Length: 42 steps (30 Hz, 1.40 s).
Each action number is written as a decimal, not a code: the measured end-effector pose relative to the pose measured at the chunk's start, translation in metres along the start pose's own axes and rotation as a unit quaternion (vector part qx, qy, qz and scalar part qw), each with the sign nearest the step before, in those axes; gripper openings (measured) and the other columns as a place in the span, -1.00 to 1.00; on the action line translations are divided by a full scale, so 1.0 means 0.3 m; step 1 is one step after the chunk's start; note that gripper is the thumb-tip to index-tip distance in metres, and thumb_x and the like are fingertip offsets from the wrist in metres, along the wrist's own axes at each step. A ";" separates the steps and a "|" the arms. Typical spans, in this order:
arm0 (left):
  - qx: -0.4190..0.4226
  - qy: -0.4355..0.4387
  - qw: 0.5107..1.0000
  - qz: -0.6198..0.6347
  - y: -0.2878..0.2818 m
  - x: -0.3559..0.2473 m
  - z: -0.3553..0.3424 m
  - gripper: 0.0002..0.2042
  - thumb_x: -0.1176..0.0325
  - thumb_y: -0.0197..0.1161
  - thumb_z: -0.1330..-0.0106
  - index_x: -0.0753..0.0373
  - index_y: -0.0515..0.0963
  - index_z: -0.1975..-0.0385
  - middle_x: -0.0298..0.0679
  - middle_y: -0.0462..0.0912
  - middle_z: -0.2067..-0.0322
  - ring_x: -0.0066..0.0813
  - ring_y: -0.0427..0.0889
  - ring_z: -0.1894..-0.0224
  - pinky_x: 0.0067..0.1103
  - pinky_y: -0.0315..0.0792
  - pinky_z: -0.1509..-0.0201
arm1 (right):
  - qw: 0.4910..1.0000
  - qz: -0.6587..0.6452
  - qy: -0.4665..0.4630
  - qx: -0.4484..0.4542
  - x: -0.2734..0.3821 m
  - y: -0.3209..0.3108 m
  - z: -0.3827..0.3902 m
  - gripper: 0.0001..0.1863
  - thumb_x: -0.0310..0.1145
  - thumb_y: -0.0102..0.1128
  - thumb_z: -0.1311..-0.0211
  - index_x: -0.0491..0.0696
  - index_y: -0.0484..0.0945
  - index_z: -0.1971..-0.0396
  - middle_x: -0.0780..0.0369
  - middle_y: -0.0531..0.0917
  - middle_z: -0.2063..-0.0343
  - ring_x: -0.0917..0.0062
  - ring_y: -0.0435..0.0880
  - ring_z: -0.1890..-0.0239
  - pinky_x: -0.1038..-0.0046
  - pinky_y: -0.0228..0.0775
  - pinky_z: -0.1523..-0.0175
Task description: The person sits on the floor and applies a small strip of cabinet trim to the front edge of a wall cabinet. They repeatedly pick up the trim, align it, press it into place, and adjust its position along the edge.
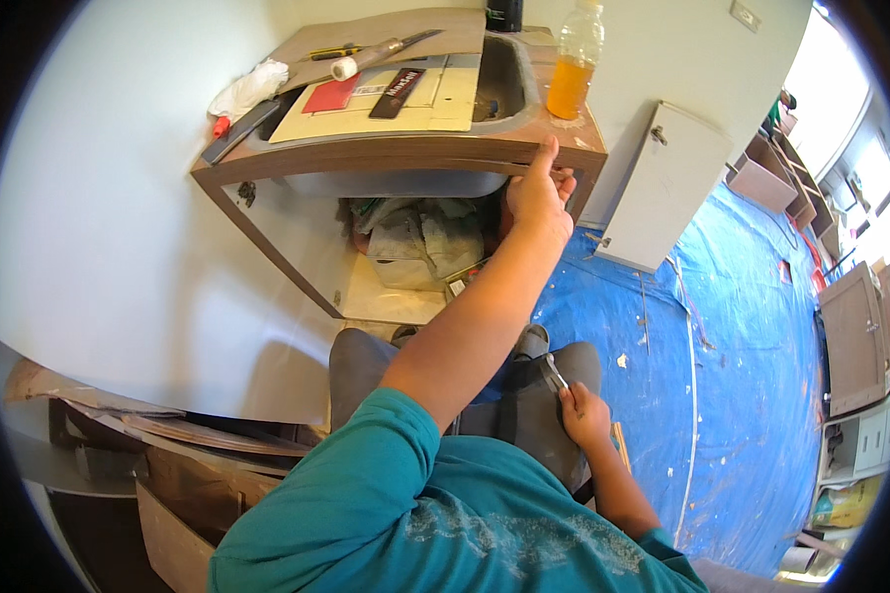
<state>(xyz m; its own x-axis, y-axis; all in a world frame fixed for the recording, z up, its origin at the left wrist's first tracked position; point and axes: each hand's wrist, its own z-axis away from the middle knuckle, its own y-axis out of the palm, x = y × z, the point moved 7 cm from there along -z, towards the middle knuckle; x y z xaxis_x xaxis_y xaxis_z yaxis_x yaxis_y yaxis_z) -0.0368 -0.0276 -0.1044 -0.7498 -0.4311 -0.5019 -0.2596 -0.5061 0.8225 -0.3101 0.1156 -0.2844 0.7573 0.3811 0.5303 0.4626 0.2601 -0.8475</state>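
Note:
My left hand (540, 203) grips the wooden front edge (415, 153) of the sink cabinet at its right end, thumb up over the front face. My right hand (583, 415) holds a small metal hand tool (555, 372), its type unclear, by my right knee. On the counter, boards (292, 127) cover much of the sink basin (504, 79), with a red card, a dark nameplate, knives and a white-capped tool (346, 67) on them. A bottle of amber liquid (571, 84) stands right of the basin. The open cabinet below holds dusty grey items (420, 242).
A white door panel (663, 188) leans on the wall at right. Blue sheeting (643, 395) covers the floor. Wooden cabinets (771, 178) and loose panels (850, 341) line the far right. Broken boards (168, 425) are stacked at lower left. Someone partly shows at the far right.

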 end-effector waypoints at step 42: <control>0.021 0.159 0.987 0.030 -0.304 -0.551 -0.045 -0.36 0.06 0.54 -0.23 0.27 0.35 -0.11 -0.10 0.46 -0.11 -0.10 0.51 -0.15 -0.18 0.49 -0.16 | 1.000 0.003 -0.020 -0.020 0.025 0.021 -0.011 -0.62 -0.10 0.08 -0.48 -0.10 0.47 0.44 -0.11 0.59 0.49 -0.17 0.57 0.34 -0.06 0.34 0.27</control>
<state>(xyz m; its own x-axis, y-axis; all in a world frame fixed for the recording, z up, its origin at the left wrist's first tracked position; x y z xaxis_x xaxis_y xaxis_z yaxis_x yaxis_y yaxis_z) 0.1191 0.0796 -0.1000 -0.5380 -0.6748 -0.5052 -0.2507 -0.4442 0.8601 -0.2999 0.1171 -0.2859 0.7416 0.4182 0.5245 0.4762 0.2224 -0.8507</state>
